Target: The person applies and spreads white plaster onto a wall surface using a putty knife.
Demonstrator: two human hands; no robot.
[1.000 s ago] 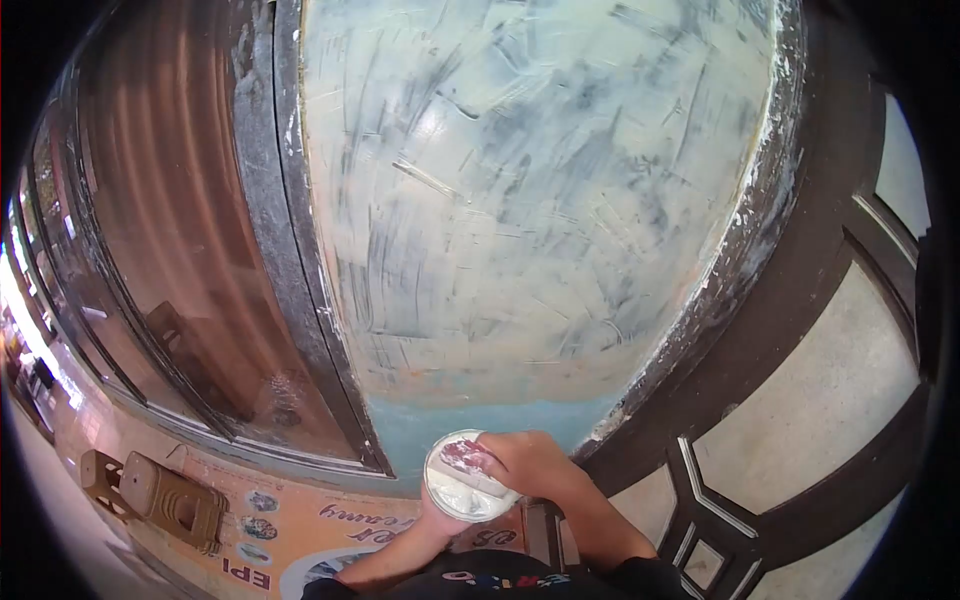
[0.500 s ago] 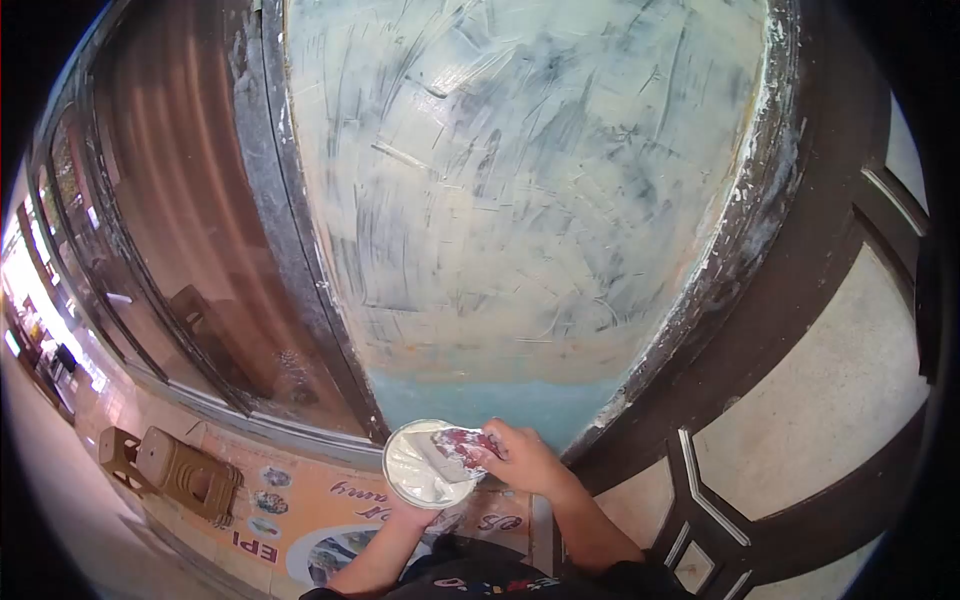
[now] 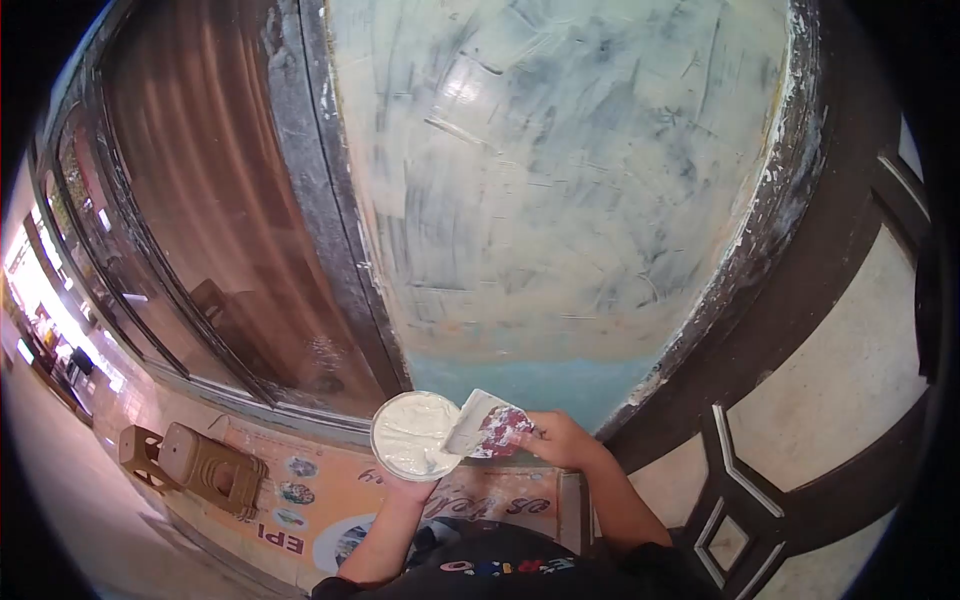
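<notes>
A round tub of whitish paste rests on my left hand, which is wrapped under and around its near side. My right hand grips a putty knife by its red, paste-smeared part. The wide blade, coated with paste, points left at the tub's right rim. Above both hands stands a wall panel covered in uneven whitish strokes, with a plain blue-green band along its bottom.
Dark wooden framing borders the panel on the right. At left are a glass window with a brown curtain and stacked brown plastic stools. A printed orange banner lies below.
The putty knife has moved right, from over the paste to the tub's right edge, and its blade is now tilted up. The wall and stools sit farther right in view.
</notes>
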